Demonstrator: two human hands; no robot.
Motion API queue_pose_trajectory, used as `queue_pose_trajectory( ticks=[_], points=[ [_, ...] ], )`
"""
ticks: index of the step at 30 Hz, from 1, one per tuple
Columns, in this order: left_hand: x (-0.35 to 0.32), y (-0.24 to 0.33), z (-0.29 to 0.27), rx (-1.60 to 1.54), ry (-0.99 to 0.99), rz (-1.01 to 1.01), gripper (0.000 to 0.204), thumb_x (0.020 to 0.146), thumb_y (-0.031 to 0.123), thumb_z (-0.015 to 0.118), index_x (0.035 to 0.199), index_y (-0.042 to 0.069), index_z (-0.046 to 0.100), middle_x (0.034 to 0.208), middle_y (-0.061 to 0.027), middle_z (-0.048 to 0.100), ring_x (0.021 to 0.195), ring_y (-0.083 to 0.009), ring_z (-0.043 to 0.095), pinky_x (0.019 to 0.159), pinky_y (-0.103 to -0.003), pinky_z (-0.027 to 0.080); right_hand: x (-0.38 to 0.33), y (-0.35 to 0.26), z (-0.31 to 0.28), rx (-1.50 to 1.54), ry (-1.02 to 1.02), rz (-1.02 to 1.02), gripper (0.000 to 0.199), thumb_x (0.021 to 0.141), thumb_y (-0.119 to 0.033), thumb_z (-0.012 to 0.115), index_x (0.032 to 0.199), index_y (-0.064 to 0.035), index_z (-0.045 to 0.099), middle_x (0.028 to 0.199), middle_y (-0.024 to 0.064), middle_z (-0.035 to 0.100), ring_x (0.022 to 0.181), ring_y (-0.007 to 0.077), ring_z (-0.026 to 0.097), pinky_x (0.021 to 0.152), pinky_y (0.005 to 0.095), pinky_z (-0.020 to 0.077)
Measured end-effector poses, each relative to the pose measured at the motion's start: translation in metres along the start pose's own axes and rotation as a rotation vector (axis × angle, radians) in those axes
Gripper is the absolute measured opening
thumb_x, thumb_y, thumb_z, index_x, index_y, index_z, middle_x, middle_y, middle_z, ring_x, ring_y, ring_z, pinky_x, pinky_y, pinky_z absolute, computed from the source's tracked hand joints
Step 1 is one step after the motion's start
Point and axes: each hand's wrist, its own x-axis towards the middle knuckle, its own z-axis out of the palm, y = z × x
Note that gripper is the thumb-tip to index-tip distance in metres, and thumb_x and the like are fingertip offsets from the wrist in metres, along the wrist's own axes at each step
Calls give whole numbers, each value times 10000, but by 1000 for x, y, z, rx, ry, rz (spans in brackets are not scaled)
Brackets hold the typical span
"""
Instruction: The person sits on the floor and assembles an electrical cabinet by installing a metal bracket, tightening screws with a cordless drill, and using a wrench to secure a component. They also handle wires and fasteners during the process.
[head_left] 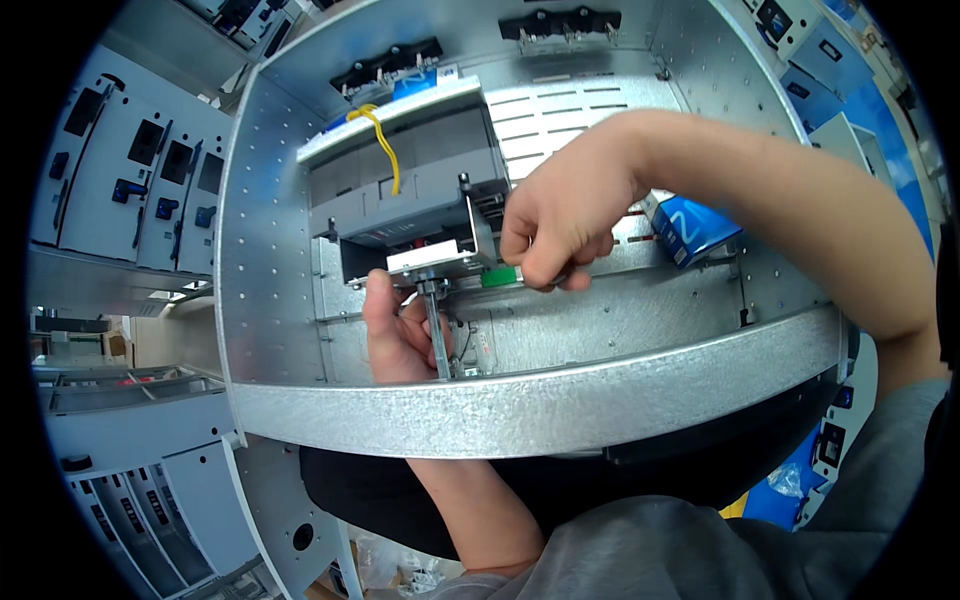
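Bracket (425,258), thin metal with a pale front plate, is standing at the lower end of a grey block-shaped device (435,160) inside a sheet-metal enclosure (540,405). Its metal shaft (436,335) is projecting toward the near wall. From where I am standing, the bracket is looking stiff and fairly light, with edges probably sharp; its side walls are likely offering the safest hold. The shaft is appearing rigid and smooth, possibly slippery, and is presenting its best grip close to the bracket.

The left hand (392,330) is resting its thumb near the plate's lower edge, its fingers bending behind the shaft; whether they are clamping it, I cannot tell. The right hand (570,215) is pinching a small green piece (497,277) just beside the bracket. The hands are working apart, one on each side of the shaft.

Farther out, yellow wires (386,150) are lying across the device, a blue box (700,232) is sitting beyond the right hand, and black supports (560,24) are lining the far wall.
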Motion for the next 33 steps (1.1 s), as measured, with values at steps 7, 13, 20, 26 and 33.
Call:
queue_pose_trajectory(
  ticks=[7,13,20,26,33],
  points=[
    [-10,0,20,-28,46,50,557,953,610,644,1005,55,649,872,-118,737,432,-65,483,388,-207,330,-2,-6,23,-167,-173,182,262,961,-207,575,1076,16,651,881,95,747,696,185,635,711,355,531],
    [-8,2,10,-54,73,17,533,963,573,659,1029,44,651,849,-82,724,478,-27,510,412,-173,373,-39,-40,25,-583,214,148,346,1020,-298,504,1142,-19,667,933,170,680,898,283,657,833,433,511],
    [0,-10,-7,13,62,-4,685,875,622,745,1009,-36,611,658,22,541,483,-5,372,412,-195,282,-44,-40,31,-683,366,111,324,1052,-259,485,1133,-15,682,971,170,702,948,327,688,871,452,536],
    [4,-11,-10,25,96,-25,738,843,623,774,1051,-67,614,694,22,536,488,-3,357,417,-190,264,-35,-52,42,-708,384,181,281,1059,-243,478,1100,-12,633,893,202,693,880,378,690,805,495,533],
    [5,-6,-14,74,76,-34,765,814,638,797,1067,-61,614,599,50,466,456,-14,338,418,-193,241,-33,-49,47,-757,441,146,249,1059,-243,497,1053,-19,608,782,201,663,800,396,675,742,511,516]
  ],
)
